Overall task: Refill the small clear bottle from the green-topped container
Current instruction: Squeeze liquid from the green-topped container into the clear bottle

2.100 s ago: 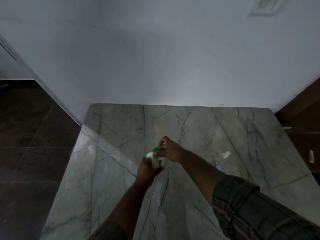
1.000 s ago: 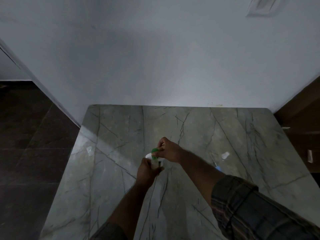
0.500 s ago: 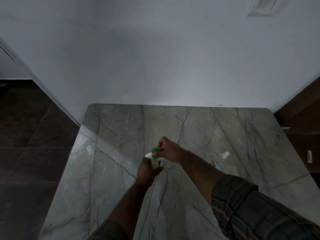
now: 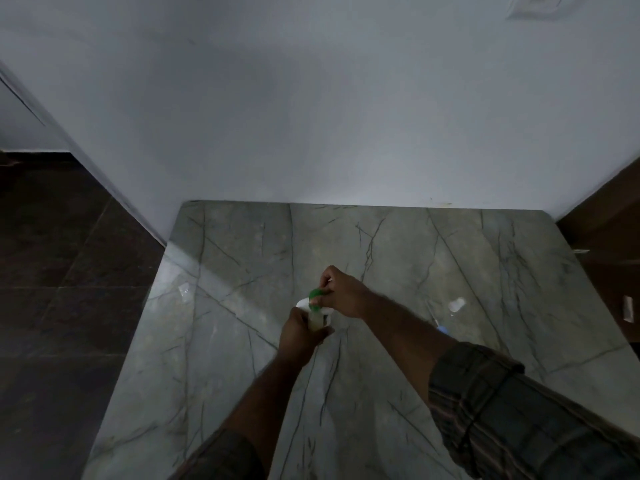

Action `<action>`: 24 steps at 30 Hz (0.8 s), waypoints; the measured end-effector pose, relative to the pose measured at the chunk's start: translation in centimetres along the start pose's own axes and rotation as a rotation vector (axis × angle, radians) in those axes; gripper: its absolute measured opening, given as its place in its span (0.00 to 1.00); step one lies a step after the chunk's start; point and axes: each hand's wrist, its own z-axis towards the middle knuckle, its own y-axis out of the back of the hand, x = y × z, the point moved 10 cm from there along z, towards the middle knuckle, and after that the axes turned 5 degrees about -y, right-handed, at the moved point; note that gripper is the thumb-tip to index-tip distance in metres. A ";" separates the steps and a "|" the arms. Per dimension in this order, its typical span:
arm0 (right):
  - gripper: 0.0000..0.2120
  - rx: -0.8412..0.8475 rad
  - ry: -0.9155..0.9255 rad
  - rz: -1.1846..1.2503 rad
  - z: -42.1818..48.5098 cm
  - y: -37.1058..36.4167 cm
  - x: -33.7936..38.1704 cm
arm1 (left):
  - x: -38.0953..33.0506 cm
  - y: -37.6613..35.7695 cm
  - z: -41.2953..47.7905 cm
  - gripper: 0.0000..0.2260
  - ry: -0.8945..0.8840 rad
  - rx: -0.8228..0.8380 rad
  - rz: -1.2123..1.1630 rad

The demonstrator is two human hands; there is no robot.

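Over the middle of the marble table (image 4: 242, 341), my left hand (image 4: 299, 332) wraps around a small clear bottle (image 4: 317, 319) holding pale liquid. A white funnel-like rim (image 4: 304, 303) sits at the bottle's mouth. My right hand (image 4: 341, 294) grips the green-topped container (image 4: 316, 294) and holds it tipped with its green top down against that rim. Most of the container's body is hidden inside my fist.
A small clear cap-like piece (image 4: 456, 304) lies on the table to the right, and a thin stick with a blue end (image 4: 439, 325) shows beside my right forearm. A wet patch or clear scrap (image 4: 183, 289) lies near the left edge. The wall stands behind; dark floor lies left.
Both hands have kept their grip and position over the table; only a slight shift of the view is noticeable.
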 end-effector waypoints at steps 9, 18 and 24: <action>0.22 0.016 -0.030 -0.003 0.1 0.1 -0.1 | -0.2 0.2 0.0 0.25 0.004 -0.011 -0.047; 0.23 -0.018 -0.044 0.026 0.4 -0.1 -0.8 | -0.2 -0.5 -0.3 0.22 0.003 0.019 -0.067; 0.23 -0.019 -0.044 0.032 0.2 -0.1 -0.9 | -0.7 -0.3 -0.4 0.22 -0.011 0.020 -0.090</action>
